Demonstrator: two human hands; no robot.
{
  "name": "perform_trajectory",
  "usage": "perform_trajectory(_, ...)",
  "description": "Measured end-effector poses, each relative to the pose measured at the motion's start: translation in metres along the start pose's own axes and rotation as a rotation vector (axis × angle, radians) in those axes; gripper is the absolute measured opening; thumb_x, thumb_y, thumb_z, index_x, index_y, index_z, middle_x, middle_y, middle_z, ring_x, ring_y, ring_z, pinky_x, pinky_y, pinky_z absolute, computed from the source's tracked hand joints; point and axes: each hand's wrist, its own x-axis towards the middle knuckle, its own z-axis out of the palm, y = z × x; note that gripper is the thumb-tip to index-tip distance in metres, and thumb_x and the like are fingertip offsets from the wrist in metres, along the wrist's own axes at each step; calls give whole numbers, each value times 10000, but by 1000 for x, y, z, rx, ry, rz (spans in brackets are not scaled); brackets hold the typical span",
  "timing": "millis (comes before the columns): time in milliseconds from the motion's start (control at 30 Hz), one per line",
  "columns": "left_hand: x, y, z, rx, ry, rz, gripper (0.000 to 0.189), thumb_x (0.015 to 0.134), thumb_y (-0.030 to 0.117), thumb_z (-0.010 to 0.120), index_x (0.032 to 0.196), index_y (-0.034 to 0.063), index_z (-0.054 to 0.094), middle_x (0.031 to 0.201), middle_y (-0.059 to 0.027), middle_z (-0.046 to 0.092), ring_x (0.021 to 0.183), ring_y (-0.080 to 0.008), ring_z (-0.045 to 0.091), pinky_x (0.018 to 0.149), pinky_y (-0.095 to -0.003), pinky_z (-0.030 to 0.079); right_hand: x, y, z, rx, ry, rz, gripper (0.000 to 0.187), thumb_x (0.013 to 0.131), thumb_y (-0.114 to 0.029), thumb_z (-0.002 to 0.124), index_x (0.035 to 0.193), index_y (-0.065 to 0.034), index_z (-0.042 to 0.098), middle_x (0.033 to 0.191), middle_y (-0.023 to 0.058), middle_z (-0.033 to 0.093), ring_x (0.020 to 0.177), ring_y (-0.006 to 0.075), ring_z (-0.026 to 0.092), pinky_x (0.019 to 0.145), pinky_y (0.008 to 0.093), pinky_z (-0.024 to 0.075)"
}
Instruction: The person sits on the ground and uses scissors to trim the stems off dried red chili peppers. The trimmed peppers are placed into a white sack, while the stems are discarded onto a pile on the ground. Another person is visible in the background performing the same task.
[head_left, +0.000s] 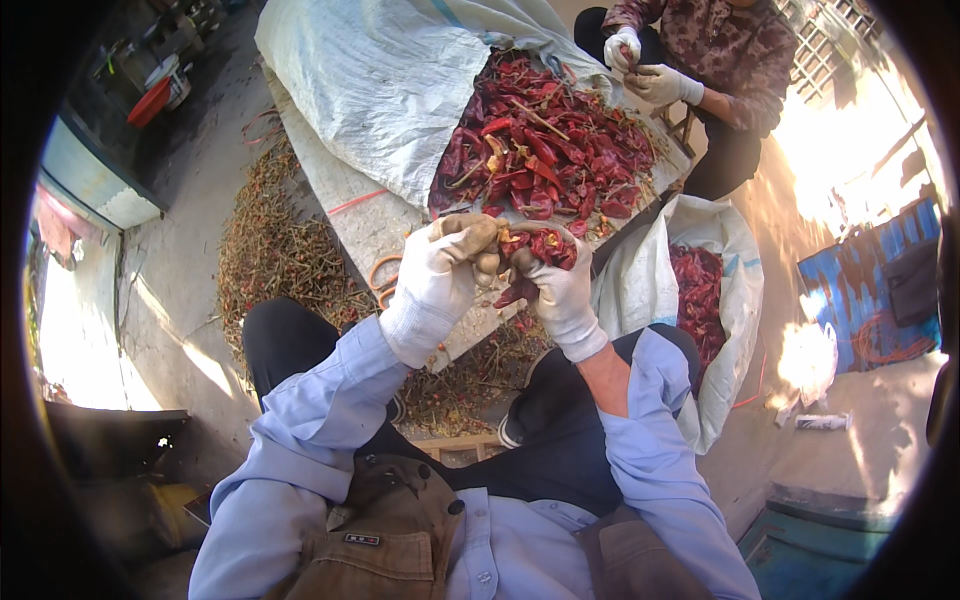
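Both my hands wear white knit gloves with soiled fingers and meet above the near part of a low board table (367, 225). My right hand (551, 289) is closed around several dried red chili peppers (551, 247). The fingertips of my left hand (450, 274) pinch the yellowish end of a chili beside them. Just beyond, a heap of dried red chilies (540, 150) spills from the mouth of a white woven sack (375, 82) lying on the table. Orange-handled scissors (384, 277) lie left of my left hand, partly hidden by it.
A pile of chili stems (277, 240) lies on the floor at left. An open woven sack (739, 300) holding red chilies (697, 292) stands by my right knee. A gloved co-worker (712, 67) sits across at upper right. A blue rusty metal sheet (870, 285) is farther right.
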Motion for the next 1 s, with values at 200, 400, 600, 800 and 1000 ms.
perform_trajectory(200, 33, 28, -24, -126, 32, -34, 204, 963, 128, 674, 1057, -50, 641, 929, -80, 645, 638, -122, 570, 543, -275, 446, -5, -4, -5, 88, -103, 232, 448, 916, -300, 783, 1141, 65, 652, 887, 123, 719, 694, 144, 666, 612, 251, 519)
perform_trajectory(400, 68, 47, -51, 1138, 112, 40, 255, 949, 221, 707, 942, -31, 744, 706, -82, 691, 616, -159, 644, 582, -305, 510, 13, -19, -21, 320, 34, 162, 357, 944, -167, 732, 1213, 44, 630, 961, 144, 704, 777, 182, 675, 708, 293, 547)
perform_trajectory(600, 87, -5, -58, 1874, -11, 263, 190, 847, 255, 713, 934, 101, 781, 920, -134, 742, 904, -324, 712, 828, -420, 547, 20, -42, -37, 297, 133, 96, 304, 886, 37, 666, 1184, 83, 631, 845, 56, 665, 702, 119, 592, 662, 263, 471)
perform_trajectory(800, 109, -47, -69, 2066, -55, 328, 224, 827, 301, 733, 910, 93, 744, 959, -152, 694, 905, -355, 695, 813, -462, 557, 19, -43, -47, 340, 189, 125, 246, 864, 39, 694, 1105, 48, 648, 772, 20, 645, 648, 93, 570, 627, 248, 463)
perform_trajectory(1000, 125, -67, -80, 2213, -42, 312, 156, 812, 219, 716, 872, 75, 734, 990, -135, 694, 951, -349, 688, 822, -465, 550, 17, -41, -54, 246, 342, 135, 223, 839, 27, 752, 1048, 28, 675, 776, 22, 653, 631, 104, 596, 611, 255, 472)
